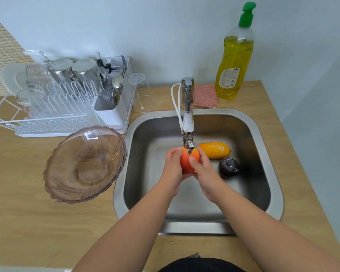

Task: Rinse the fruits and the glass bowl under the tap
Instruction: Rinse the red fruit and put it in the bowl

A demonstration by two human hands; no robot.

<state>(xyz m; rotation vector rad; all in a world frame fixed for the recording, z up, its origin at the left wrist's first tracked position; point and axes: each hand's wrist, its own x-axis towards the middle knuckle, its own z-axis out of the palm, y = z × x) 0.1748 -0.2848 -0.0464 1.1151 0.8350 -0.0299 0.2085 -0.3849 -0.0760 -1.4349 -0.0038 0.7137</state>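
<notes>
Left hand (172, 169) and right hand (203, 172) together grasp a round orange-red fruit (187, 160), probably a peach or apple, directly beneath the outlet of the tap (187, 114). The left hand's fingers curl round the fruit's left side; the right hand wraps its right side, with the thumb laid across the near face. Whether water is running cannot be told from this view, as no stream is visible.

In the steel sink (271, 154), just to the right of the hands, lie two further fruits: an elongated yellow-orange fruit (214, 150), mango-like, on the far side, and a dark purple plum (228, 167) nearer, close beside it. Pale specks on the plum suggest droplets, so it may already have been wetted; this is a judgement only.

The glass bowl (84, 163), tinted pinkish and scallop-rimmed, rests tilted on the wooden counter (28, 213) at the sink's left edge, its rim just overhanging the basin. It holds no fruit.

Progress: the rinsing of one fruit appears to be in hand. The status of the two fruits in the basin is uncertain, and the bowl, lying outside the basin, has probably yet to be rinsed.

Far left stands a white dish rack (53, 114) with cups and cutlery. Behind the sink, far right, are a pink scouring cloth (206, 96) and a bottle of yellow dish soap (234, 61).
</notes>
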